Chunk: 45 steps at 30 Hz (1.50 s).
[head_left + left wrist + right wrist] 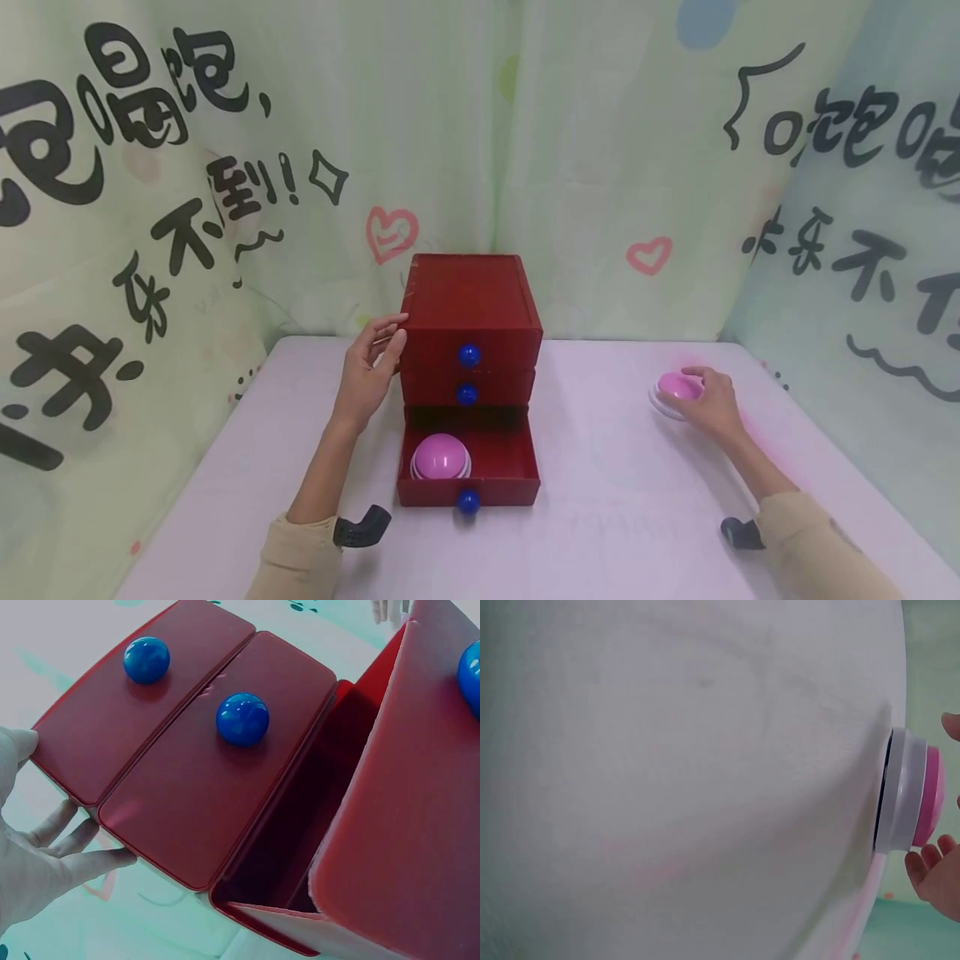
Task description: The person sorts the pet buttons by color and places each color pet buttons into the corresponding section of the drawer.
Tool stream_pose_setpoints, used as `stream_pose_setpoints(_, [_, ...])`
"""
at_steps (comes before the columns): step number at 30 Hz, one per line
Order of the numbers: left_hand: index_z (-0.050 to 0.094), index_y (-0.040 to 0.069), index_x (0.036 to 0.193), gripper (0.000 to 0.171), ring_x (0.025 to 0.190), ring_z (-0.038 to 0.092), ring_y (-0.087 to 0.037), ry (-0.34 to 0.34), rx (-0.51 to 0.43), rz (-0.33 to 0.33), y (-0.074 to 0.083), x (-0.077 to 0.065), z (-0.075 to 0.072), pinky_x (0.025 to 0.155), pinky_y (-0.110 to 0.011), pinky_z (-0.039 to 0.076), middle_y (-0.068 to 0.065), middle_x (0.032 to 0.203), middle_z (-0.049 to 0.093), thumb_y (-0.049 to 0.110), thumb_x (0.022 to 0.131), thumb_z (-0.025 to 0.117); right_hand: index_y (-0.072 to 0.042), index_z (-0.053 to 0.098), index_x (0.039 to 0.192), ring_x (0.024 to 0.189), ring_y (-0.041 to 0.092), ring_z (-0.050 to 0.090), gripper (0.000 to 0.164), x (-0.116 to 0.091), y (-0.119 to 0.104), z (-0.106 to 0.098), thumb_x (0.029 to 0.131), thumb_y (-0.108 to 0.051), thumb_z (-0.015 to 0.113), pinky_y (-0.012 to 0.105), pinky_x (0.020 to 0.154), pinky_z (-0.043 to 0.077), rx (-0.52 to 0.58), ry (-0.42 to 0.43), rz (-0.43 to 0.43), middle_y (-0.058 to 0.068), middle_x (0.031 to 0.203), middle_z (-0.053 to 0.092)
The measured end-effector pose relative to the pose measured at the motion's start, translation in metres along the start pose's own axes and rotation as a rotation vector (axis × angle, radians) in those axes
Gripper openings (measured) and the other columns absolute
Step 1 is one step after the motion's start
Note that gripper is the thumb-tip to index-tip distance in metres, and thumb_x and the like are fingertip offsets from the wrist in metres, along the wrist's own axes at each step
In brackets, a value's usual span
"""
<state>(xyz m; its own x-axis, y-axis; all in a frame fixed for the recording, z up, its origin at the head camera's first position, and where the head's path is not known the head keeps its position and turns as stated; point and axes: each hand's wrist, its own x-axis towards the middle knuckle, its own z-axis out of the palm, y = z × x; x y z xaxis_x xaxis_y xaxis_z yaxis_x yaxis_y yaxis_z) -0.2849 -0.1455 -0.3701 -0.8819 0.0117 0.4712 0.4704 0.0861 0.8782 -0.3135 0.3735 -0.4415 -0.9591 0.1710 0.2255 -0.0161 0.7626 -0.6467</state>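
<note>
A dark red drawer cabinet (472, 292) with blue round knobs stands mid-table, its bottom drawer (498, 454) pulled out. Inside that drawer, at its left, sits a pink domed push button (440, 457) on a white base. My left hand (367, 375) touches the cabinet's left side, fingers spread along it and thumb by the front edge. Over at the right, my right hand (708, 404) reaches over a second pink button (680, 386) with a white base. In the right wrist view, fingertips (930, 855) are close by its lower edge, while the thumb (951, 726) stands apart from it.
The two upper drawers, with knobs (469, 356) on their fronts, are closed. A pale tabletop (600, 500) lies under everything. Printed curtains (585, 167) hang behind and at both sides. Dark curved pieces (363, 529) stick out by the wrists.
</note>
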Motion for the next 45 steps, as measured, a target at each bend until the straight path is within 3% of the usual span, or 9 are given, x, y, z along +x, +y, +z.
stream_pose_setpoints(17, [0.059, 0.013, 0.14, 0.035, 0.119, 0.06, -0.028, -0.001, -0.015, -0.005, -0.003, 0.0, 0.001, 0.087, -0.029, 0.059, -0.015, 0.13, 0.056, 0.022, 0.106, 0.057, 0.015, 0.037, 0.14, 0.121, 0.053, 0.039, 0.078, 0.007, 0.009, 0.004, 0.092, -0.034, 0.075, 0.068, 0.101, 0.044, -0.02, -0.045, 0.033, 0.04, 0.137, 0.037])
stream_pose_setpoints(24, [0.058, 0.015, 0.14, 0.035, 0.119, 0.061, -0.027, -0.001, -0.005, -0.009, -0.003, 0.0, 0.002, 0.088, -0.034, 0.06, -0.013, 0.13, 0.057, 0.024, 0.106, 0.058, 0.016, 0.034, 0.141, 0.123, 0.053, 0.038, 0.081, 0.006, 0.009, 0.002, 0.091, -0.032, 0.075, 0.067, 0.104, 0.041, -0.032, -0.088, 0.056, 0.041, 0.136, 0.037])
stream_pose_setpoints(37, [0.058, 0.015, 0.14, 0.035, 0.12, 0.061, -0.029, 0.006, 0.001, -0.001, 0.0, 0.001, 0.0, 0.091, -0.042, 0.059, -0.014, 0.13, 0.057, 0.024, 0.106, 0.058, 0.018, 0.029, 0.143, 0.125, 0.055, 0.042, 0.084, 0.009, 0.015, 0.006, 0.092, -0.029, 0.076, 0.067, 0.108, 0.038, -0.014, -0.107, 0.02, 0.042, 0.137, 0.039])
stream_pose_setpoints(45, [0.058, 0.015, 0.14, 0.035, 0.122, 0.06, -0.028, 0.0, 0.0, -0.006, -0.002, 0.001, 0.002, 0.09, -0.032, 0.059, -0.013, 0.132, 0.056, 0.024, 0.106, 0.058, 0.016, 0.032, 0.143, 0.125, 0.052, 0.043, 0.079, 0.004, 0.013, 0.004, 0.092, -0.027, 0.075, 0.066, 0.108, 0.038, -0.007, -0.07, 0.012, 0.039, 0.137, 0.042])
